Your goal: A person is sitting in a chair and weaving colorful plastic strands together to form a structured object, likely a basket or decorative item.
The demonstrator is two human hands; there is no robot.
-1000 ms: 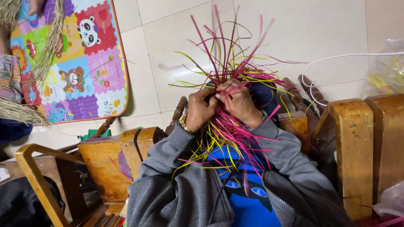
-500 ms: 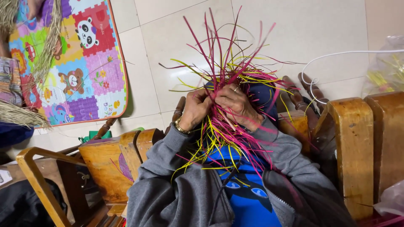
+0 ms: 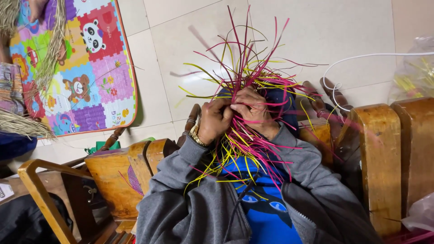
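My left hand (image 3: pixel 214 121) and my right hand (image 3: pixel 253 110) meet over my lap, both closed on a bundle of thin pink and yellow strands (image 3: pixel 246 72). The strands fan upward above my fingers and trail down over my blue shirt (image 3: pixel 262 199). A gold watch (image 3: pixel 195 134) sits on my left wrist. Grey jacket sleeves cover both arms. What lies between my palms is hidden by the strands.
Wooden chair arms stand at the left (image 3: pixel 117 174) and right (image 3: pixel 379 153). A colourful animal play mat (image 3: pixel 81 68) lies on the tiled floor, with dry straw (image 3: pixel 18 119) at its edge. A white cable (image 3: pixel 361 61) and a clear bag of strands (image 3: pixel 413 77) lie at the right.
My hands have shifted slightly on the bundle, and the loose upper strands have swung about, some blurred with motion. Both hands keep hold.
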